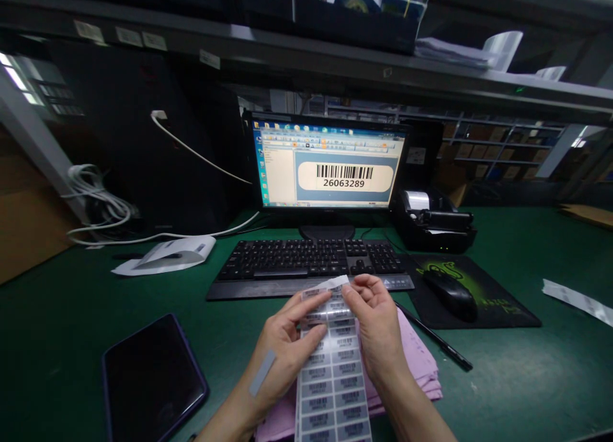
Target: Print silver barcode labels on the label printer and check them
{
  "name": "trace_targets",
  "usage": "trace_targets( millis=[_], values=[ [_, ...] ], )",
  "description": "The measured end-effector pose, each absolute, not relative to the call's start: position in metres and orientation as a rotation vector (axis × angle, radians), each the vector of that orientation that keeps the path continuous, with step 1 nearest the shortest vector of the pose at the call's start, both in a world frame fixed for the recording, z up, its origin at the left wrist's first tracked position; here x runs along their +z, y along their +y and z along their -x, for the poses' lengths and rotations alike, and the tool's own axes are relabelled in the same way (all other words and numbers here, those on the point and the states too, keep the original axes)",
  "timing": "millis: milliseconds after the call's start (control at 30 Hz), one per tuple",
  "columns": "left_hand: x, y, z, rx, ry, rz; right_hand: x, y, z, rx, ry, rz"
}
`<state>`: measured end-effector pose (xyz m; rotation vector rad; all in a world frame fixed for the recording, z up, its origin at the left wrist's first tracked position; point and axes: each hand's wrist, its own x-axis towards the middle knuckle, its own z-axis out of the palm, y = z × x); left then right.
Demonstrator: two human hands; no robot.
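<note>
A long strip of barcode labels (332, 365), printed in two columns, runs toward me over a stack of pink papers (416, 359). My left hand (287, 340) grips the strip's left side near its far end, thumb and fingers on its face. A blank grey label (262, 373) is stuck to the back of that hand. My right hand (376, 320) pinches the strip's top right corner between thumb and curled fingers. Just beyond the strip's far end lies a black keyboard (306, 263).
A monitor (345, 174) displays a barcode label. Right of it stand a label printer (435, 221), a mouse (450, 292) on a mouse pad (502, 301), and a black pen (435, 336). A tablet (153, 378) and a curled white sheet (167, 257) lie left; a shelf (287, 49) hangs above.
</note>
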<state>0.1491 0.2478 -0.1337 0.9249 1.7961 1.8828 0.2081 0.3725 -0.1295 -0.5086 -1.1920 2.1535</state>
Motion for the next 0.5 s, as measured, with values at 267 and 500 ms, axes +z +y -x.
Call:
trace_targets(
  millis=[267, 500],
  values=[
    [-0.131, 0.247, -0.15, 1.868, 1.874, -0.908, -0.129, 0.375, -0.21, 2.088, -1.284, 0.508],
    [-0.13, 0.246, -0.15, 1.841, 1.89, -0.917, -0.125, 0.384, -0.22, 1.592, -1.671, 0.473]
  ],
)
